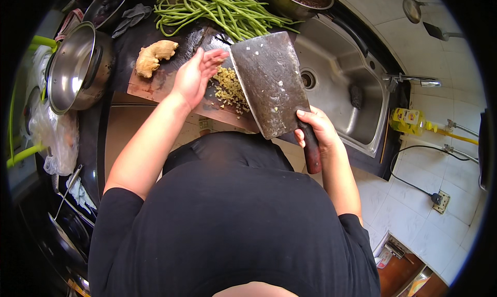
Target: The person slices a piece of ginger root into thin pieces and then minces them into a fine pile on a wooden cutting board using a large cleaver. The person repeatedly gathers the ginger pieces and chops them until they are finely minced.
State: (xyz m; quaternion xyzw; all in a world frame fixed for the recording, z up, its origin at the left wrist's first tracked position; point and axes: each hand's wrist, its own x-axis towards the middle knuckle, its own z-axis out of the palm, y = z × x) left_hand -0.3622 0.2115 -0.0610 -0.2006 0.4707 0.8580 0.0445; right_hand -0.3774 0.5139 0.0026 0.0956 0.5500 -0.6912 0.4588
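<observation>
Chopped yellow bits (230, 87) lie in one heap, too many to count, on the single board (164, 91) at the bench's (123, 59) near edge, probably placed there for easy reach, with one ginger root (154, 58) at the board's left end and uncountable green beans (220, 7) beyond its far edge. One cleaver (272, 85) is in the right hand (322, 129), gripped round its handle, likely to keep those fingers off the blade, while the left hand (198, 77), seemingly empty, is open with fingers outstretched beside the heap.
</observation>
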